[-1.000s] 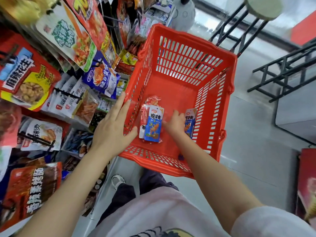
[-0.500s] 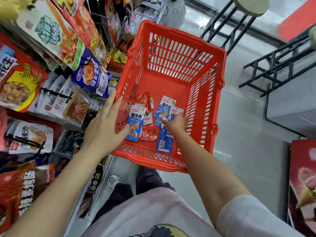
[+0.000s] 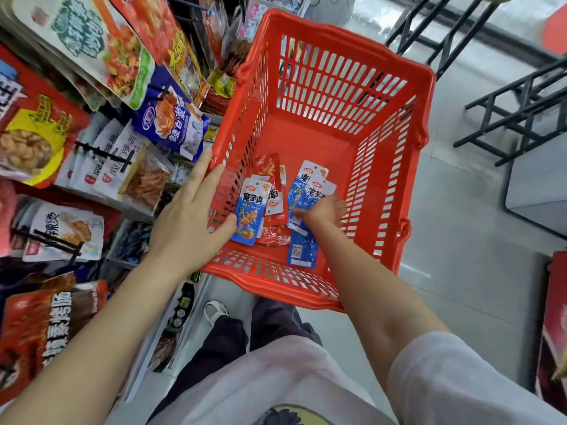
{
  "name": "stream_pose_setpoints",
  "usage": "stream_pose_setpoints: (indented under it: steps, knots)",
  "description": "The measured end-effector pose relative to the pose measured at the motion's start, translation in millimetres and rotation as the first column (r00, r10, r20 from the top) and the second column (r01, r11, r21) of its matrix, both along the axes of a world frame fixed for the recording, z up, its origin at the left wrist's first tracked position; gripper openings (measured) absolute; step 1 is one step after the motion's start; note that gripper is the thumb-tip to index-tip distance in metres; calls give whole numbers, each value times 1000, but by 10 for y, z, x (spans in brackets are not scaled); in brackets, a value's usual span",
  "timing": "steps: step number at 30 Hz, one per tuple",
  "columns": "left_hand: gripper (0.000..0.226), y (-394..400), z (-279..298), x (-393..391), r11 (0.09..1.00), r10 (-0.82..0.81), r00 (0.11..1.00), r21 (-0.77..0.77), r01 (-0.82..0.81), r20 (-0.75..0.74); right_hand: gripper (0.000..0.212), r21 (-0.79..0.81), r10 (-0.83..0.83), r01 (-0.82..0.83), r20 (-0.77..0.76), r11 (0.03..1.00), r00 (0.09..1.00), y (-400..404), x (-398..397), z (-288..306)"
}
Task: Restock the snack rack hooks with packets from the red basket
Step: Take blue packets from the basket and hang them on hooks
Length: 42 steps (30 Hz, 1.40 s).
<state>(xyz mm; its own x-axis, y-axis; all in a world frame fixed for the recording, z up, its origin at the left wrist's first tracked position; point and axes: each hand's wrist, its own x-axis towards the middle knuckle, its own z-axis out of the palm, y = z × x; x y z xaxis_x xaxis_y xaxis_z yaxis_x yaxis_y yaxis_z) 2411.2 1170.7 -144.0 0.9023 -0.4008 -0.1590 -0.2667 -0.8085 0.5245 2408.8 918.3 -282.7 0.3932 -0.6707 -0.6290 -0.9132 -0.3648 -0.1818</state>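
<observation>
Snack rack (image 3: 92, 142): fills the left side of the view, hung on black hooks with large packets in red, white, green and dark blue, overlapping from far to near.

Floor (image 3: 466, 228): pale grey tile, right of the rack and under the basket.

Red basket (image 3: 395, 167): slotted plastic, open top, just right of the rack and tilted toward the viewer. Its left wall touches the left hand; its near rim lies across the right forearm.

Black metal frames (image 3: 518, 105): far right, well apart from the basket.

Person: white top (image 3: 276, 378) and dark trousers (image 3: 227, 342) at the near edge, one white shoe (image 3: 215, 311) on the floor below the basket.

Left hand (image 3: 190, 219): fingers straight and slightly spread, pressed flat against the outside of the basket's left wall, thumb over the rim toward the packets. It holds nothing.

Right hand (image 3: 322, 211): inside the basket, fingers curled down onto the blue packets (image 3: 302, 240) on the right of the pile, gripping them.

Packets, basket floor, near half: a light-blue packet (image 3: 250, 214) with an orange picture at left, just beside the left thumb; red packets (image 3: 273, 231) in the middle, partly under it; the blue packets at right, overlapping, one reaching nearest the near rim.
</observation>
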Motion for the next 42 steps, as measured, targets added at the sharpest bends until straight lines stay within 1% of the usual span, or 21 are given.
stream_pose_setpoints:
  steps: [2, 5, 7, 9, 11, 14, 16, 18, 19, 21, 22, 24, 26, 28, 30, 32, 34, 38, 39, 40, 42]
  knots:
    - [80, 1, -3, -1, 1000, -1, 1000, 0, 1, 6, 96, 7, 22, -22, 16, 1000, 1000, -17, 2, 18]
    - [80, 1, -1, -2, 1000, 0, 1000, -1, 0, 9, 59, 62, -43, 33, 160, 998, 986, -51, -8, -20]
    - [80, 0, 9, -2, 1000, -3, 1000, -4, 3, 6, 47, 146, -104, 75, 203, 986, 974, -88, -14, 19]
    - [80, 4, 22, 7, 1000, -2, 1000, -7, 2, 4, 41, 217, -116, 90, 111, 972, 987, -99, -51, 106]
    - [80, 2, 35, 5, 1000, -4, 1000, -9, 4, -3, 43, 236, -58, 69, -51, 969, 997, -84, -139, 147]
    - [79, 1, 22, 3, 1000, -6, 1000, -20, 7, 14, 48, 175, 23, -4, -104, 985, 994, 13, -225, 113]
    - [79, 7, 18, 8, 1000, -3, 1000, -15, 3, 13, 56, 156, 30, -19, -69, 988, 997, 56, -202, 81]
    - [78, 14, 13, 0, 1000, -8, 1000, -13, 8, 14, 61, 191, -44, 43, 1, 981, 999, 82, -152, 45]
    - [78, 18, 10, -3, 1000, -10, 1000, -15, 11, 19, 58, 234, -91, 85, 17, 969, 996, 82, -137, 40]
    - [77, 24, 1, -17, 1000, -17, 1000, -17, 17, 24, 38, 334, -162, 149, 11, 931, 987, 63, -133, -2]
    - [77, 25, 0, -21, 1000, -18, 1000, -18, 18, 21, 34, 373, -194, 182, -5, 910, 981, 48, -129, -1]
    - [77, 17, 7, -5, 1000, -9, 1000, -20, 9, 14, 43, 401, -271, 244, 13, 883, 962, -16, -89, 40]
    - [77, 5, 20, 13, 1000, -3, 1000, -23, 3, 9, 47, 416, -379, 299, 125, 859, 917, -95, 0, 100]
    - [77, 2, 19, 12, 1000, -8, 1000, -23, 8, 9, 44, 437, -463, 338, 219, 834, 859, -145, 110, 159]
    - [76, 2, 16, 6, 1000, -12, 1000, -21, 12, 6, 41, 440, -475, 341, 240, 831, 847, -192, 218, 152]
    - [76, 7, 9, 5, 1000, -11, 1000, -17, 12, 11, 41, 420, -434, 318, 214, 850, 875, -220, 298, 91]
    - [76, 2, 7, 8, 1000, -9, 1000, -11, 9, 22, 43, 349, -397, 323, 167, 880, 902, -206, 384, -33]
    - [75, -12, 21, 7, 1000, 7, 1000, -2, -7, 15, 55, 174, -251, 225, 144, 959, 957, -39, 518, 2]
    - [75, -14, 25, 7, 1000, 8, 1000, -3, -8, 15, 56, 179, -246, 218, 155, 959, 957, -6, 548, -5]
    - [75, -13, 26, 7, 1000, 6, 1000, -6, -6, 18, 59, 217, -294, 253, 180, 943, 939, 18, 570, -72]
    - [75, -14, 31, 7, 1000, 2, 1000, -19, -1, 26, 74, 345, -437, 354, 201, 869, 877, 48, 597, -125]
